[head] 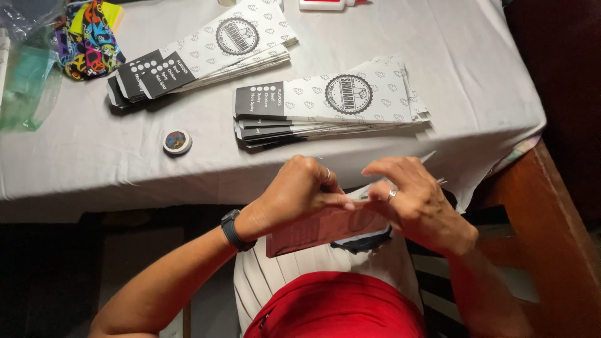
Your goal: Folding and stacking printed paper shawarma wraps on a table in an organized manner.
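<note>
Seen from the head camera, both hands meet just below the near edge of the worktop, which is covered in a grey cloth. The left hand, with a dark band on its wrist, and the right hand, with a ring on one finger, hold a flat paper sleeve between them, over the person's lap. The sleeve lies tilted, its long side running from lower left up toward the right, its underside looking pinkish in the dim light. The left fingers are curled together and pinch the sleeve's upper edge; the right fingers are bent and closed on the same edge, touching the left fingertips. Most of the sleeve shows below the left hand, and its right end is hidden under the right palm. On the worktop, well apart from the hands, lie two stacks of like sleeves, white with a round dark emblem and a dark end: one stack straight ahead, another stack further left. A small round tin sits near the closer stack's left end.
</note>
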